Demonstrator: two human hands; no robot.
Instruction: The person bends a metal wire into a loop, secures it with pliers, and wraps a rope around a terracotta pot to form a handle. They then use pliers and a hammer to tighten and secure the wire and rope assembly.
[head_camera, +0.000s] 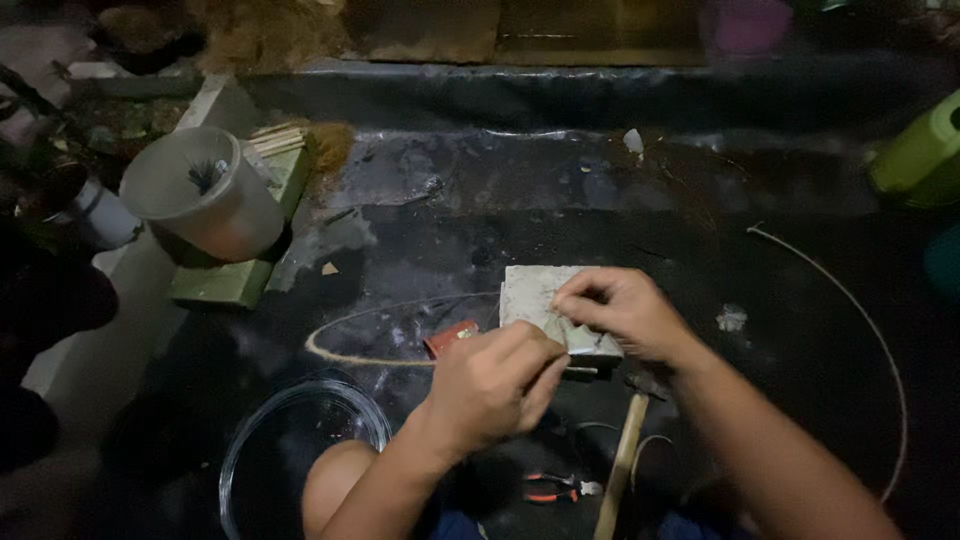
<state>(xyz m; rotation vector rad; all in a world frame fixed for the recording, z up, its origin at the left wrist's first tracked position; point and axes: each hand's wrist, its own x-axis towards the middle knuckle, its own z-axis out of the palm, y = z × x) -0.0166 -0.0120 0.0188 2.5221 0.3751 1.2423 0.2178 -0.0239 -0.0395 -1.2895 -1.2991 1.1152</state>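
Pale grey stone block (540, 300), rough-faced, flat, long axis running left-right. Right hand (622, 312) pinches its top edge; left hand (492, 382) closed just below, contents unclear.

My left hand (495, 385) is curled into a loose fist just in front of a pale stone block (545, 300) lying on the dark plastic sheet (600, 200). My right hand (620, 310) rests on the block's near edge, fingertips pinched together on something too small to make out. A small red object (452, 338) lies just left of the block. A wooden-handled hammer (625, 450) lies near my right forearm, and orange-handled pliers (555, 488) sit near it. A grey bucket (205, 195) stands on a green board (235, 275) at far left.
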